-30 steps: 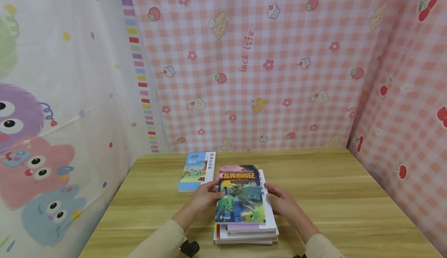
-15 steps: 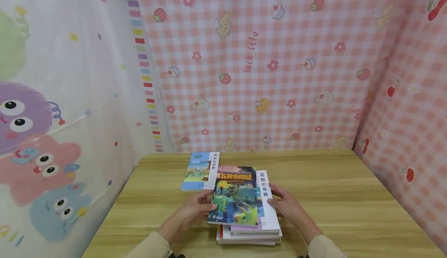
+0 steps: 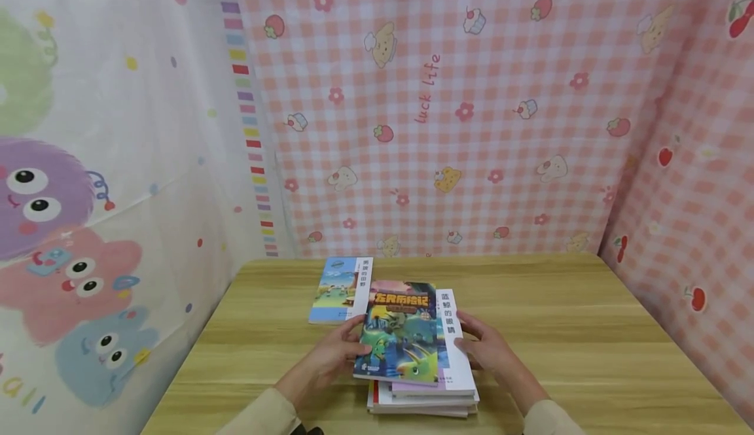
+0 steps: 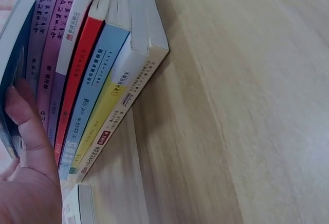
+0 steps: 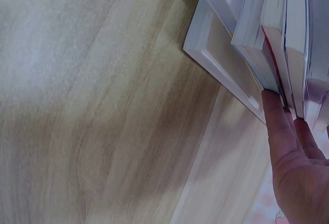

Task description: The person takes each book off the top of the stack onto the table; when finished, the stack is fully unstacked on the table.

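A paperback book with a colourful dinosaur cover (image 3: 397,330) lies topmost, shifted left over a stack of books (image 3: 421,405). My left hand (image 3: 336,351) grips its left edge, the thumb on the cover and the other fingers mostly hidden beneath. Under it shows a white-and-blue book (image 3: 456,350) with a vertical title. My right hand (image 3: 485,345) rests against the stack's right side; in the right wrist view its fingertips (image 5: 272,100) touch the page edges. The left wrist view shows several coloured spines (image 4: 77,106), with a narrow gap beneath the top book.
A blue-and-white book (image 3: 338,291) lies flat on the wooden table (image 3: 565,330), behind and left of the stack. A pink checked curtain (image 3: 442,127) hangs behind the table, and a white cartoon curtain (image 3: 177,127) on the left.
My left hand has drawn the dinosaur book left, uncovering more of the white-and-blue book's title strip. My right hand stays by the stack's right side. The view has shifted slightly.
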`<move>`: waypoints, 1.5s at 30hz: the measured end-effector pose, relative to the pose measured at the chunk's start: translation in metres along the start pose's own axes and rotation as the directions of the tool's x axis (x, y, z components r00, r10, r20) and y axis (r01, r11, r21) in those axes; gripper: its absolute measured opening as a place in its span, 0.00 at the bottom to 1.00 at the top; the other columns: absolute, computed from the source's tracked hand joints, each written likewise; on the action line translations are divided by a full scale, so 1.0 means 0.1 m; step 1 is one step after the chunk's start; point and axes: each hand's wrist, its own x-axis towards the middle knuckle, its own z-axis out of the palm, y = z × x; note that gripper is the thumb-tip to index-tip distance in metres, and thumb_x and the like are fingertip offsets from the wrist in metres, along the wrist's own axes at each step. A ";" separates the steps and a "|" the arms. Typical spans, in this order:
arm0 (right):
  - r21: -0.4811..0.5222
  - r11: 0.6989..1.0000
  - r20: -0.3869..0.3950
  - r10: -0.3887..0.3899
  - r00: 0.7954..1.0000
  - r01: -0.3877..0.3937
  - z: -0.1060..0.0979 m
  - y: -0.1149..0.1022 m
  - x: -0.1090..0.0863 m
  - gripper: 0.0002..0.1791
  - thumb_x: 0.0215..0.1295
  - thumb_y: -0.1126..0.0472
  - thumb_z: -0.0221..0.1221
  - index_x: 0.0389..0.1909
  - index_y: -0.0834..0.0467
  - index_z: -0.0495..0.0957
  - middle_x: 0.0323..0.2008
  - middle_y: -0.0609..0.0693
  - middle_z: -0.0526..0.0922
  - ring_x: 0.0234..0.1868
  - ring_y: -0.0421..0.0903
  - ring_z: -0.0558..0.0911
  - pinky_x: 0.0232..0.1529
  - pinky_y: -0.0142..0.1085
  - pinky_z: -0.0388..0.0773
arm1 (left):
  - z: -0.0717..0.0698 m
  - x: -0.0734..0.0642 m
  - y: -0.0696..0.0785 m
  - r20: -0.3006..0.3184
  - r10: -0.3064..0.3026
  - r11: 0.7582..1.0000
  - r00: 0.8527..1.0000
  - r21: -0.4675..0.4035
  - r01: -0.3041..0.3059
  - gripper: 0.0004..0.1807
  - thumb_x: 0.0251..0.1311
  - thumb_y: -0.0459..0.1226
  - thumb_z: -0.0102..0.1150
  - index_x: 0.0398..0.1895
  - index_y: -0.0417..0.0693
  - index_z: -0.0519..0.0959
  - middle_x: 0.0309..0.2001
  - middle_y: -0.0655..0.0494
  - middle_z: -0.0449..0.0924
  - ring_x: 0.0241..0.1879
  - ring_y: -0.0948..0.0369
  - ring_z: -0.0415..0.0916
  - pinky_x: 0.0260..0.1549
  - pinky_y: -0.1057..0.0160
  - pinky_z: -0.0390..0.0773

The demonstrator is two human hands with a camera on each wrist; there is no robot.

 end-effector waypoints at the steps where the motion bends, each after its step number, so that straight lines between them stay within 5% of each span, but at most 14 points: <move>1: 0.002 1.000 0.000 0.001 1.000 -0.001 0.00 0.00 0.00 0.34 0.68 0.71 0.56 0.74 0.58 0.61 0.69 0.70 0.63 0.47 0.52 0.82 0.41 0.47 0.83 | 0.00 0.01 0.00 0.002 0.003 1.000 1.000 -0.002 -0.003 0.45 0.60 0.26 0.60 0.79 0.45 0.49 0.56 0.41 0.76 0.45 0.51 0.82 0.46 0.50 0.82; 16: -0.008 1.000 0.005 0.017 1.000 -0.017 -0.01 0.01 0.02 0.33 0.69 0.71 0.55 0.75 0.58 0.61 0.69 0.70 0.62 0.47 0.52 0.82 0.41 0.46 0.83 | -0.03 0.05 0.00 0.038 0.015 1.000 0.999 -0.023 -0.014 0.45 0.61 0.27 0.60 0.78 0.42 0.48 0.57 0.44 0.78 0.45 0.52 0.83 0.44 0.53 0.82; 31: -0.026 0.998 0.024 0.051 0.998 -0.050 -0.01 -0.02 0.03 0.33 0.71 0.69 0.54 0.76 0.56 0.59 0.71 0.69 0.59 0.49 0.53 0.81 0.43 0.47 0.83 | -0.05 0.07 -0.02 0.047 0.040 0.996 0.998 -0.083 -0.036 0.46 0.61 0.24 0.55 0.80 0.47 0.45 0.68 0.38 0.65 0.49 0.52 0.81 0.47 0.52 0.81; 45: 0.008 1.000 0.016 0.019 1.000 -0.019 -0.01 0.01 0.02 0.33 0.70 0.70 0.55 0.75 0.57 0.60 0.70 0.69 0.61 0.49 0.53 0.81 0.43 0.49 0.83 | -0.41 0.07 0.15 0.015 0.141 0.988 0.990 -0.070 -0.140 0.46 0.62 0.25 0.54 0.80 0.48 0.45 0.57 0.49 0.75 0.41 0.58 0.82 0.40 0.60 0.83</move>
